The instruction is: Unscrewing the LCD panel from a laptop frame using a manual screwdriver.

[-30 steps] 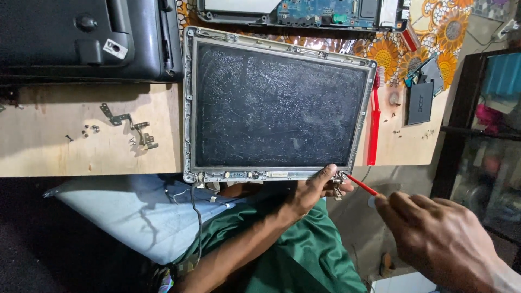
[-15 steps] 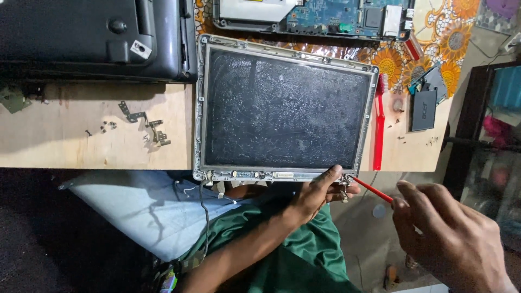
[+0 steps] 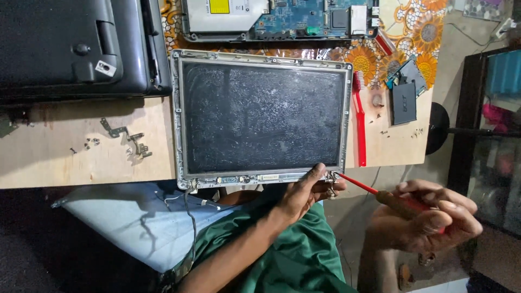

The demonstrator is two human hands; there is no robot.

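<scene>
At screen panel (image 3: 260, 116) corner, hands gripping.

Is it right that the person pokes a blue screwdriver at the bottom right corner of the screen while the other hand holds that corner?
Not quite: the screwdriver is red, not blue, as the head view shows. The right hand points its tip at the bottom right corner of the screen, and the left hand holds that corner.

The person wore a green garment (image 3: 293, 255), visible at lower centre of the frame, draped in loose folds. Both forearms were bare, with no sleeves, watch or rings discernible. The left hand (image 3: 304, 195) and right hand (image 3: 429, 217) wore no gloves.
</scene>
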